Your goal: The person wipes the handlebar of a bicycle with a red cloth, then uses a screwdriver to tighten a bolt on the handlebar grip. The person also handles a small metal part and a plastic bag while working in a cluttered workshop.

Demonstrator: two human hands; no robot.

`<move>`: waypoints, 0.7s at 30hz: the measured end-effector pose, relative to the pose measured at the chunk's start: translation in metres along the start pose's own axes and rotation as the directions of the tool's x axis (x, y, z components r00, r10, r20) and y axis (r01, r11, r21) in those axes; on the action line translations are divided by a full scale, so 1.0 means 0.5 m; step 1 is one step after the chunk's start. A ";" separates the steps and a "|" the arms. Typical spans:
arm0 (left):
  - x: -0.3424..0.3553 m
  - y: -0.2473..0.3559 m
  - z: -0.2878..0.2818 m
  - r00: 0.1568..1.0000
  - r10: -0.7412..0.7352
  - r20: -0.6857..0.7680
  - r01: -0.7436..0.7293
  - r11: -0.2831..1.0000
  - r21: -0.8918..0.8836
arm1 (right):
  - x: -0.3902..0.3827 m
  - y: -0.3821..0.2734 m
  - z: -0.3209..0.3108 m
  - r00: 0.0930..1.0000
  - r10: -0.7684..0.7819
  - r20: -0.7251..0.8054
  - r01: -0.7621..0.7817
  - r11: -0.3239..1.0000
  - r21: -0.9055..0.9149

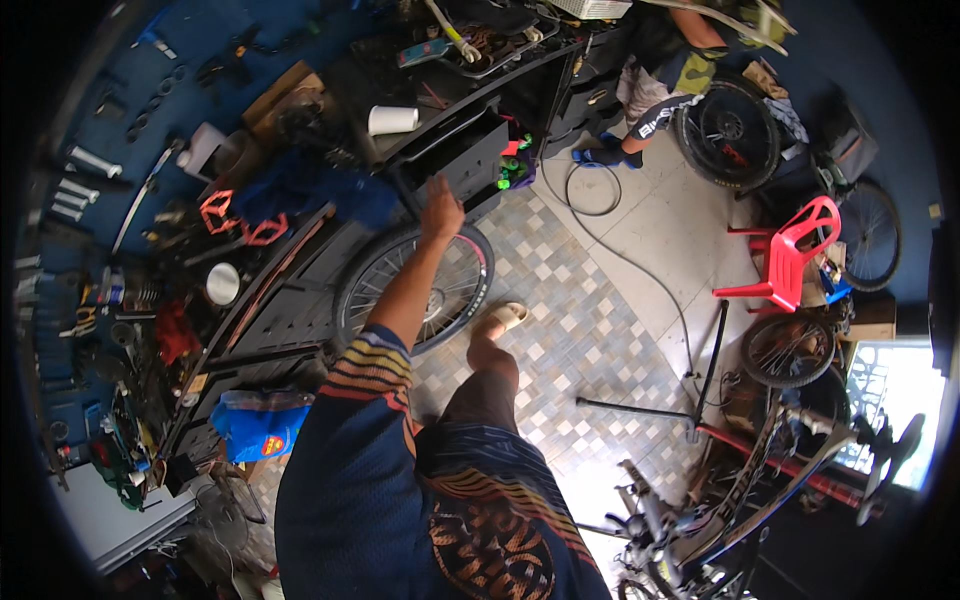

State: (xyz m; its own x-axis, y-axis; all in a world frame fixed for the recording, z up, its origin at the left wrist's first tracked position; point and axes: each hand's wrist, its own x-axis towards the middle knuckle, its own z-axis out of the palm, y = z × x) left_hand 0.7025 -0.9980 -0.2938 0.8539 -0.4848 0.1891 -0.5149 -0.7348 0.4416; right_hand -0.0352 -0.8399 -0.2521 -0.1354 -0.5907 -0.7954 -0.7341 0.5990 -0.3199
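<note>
My left hand (pixel 441 212) reaches forward at the front of an open dark grey drawer (pixel 454 157), its fingers extended; whether it touches the drawer is unclear. Just below the hand, a bicycle wheel (pixel 466 298) with a black tyre is beside the dark cabinet (pixel 283 292). A crumpled blue cloth (pixel 290 190) lies left of the hand, and a white cup (pixel 393 120) is above it. Green and purple items (pixel 514 165) sit at the drawer's right end. My right hand is not in view.
Another person (pixel 660 100) in blue shoes is at top right by bike wheels (pixel 728 150). A red plastic chair (pixel 790 260), bikes and black stand tubes (pixel 630 410) fill the right side. A hose (pixel 640 262) crosses the tiled floor. A tool wall (pixel 90 300) lines the left.
</note>
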 end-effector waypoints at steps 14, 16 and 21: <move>0.023 0.038 -0.004 0.915 -0.062 0.399 -0.014 0.983 0.185 | -0.004 -0.345 -0.019 0.994 0.110 -0.025 -0.110 0.994 0.013; 0.041 0.054 -0.011 0.874 -0.092 0.476 -0.004 0.980 0.197 | -0.001 -0.365 -0.021 0.994 0.106 -0.014 -0.106 0.994 0.007; 0.150 0.033 -0.007 0.779 -0.254 0.574 0.249 0.964 0.089 | 0.010 -0.398 -0.018 0.993 0.113 -0.012 -0.113 0.994 -0.003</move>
State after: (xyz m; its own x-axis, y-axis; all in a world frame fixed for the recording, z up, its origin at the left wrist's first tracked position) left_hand 0.7582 -1.0446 -0.2691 0.7525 -0.4633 -0.4681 -0.2906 -0.8714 0.3952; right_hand 0.1043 -0.9669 -0.1880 -0.2259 -0.5257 -0.8201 -0.7162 0.6603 -0.2260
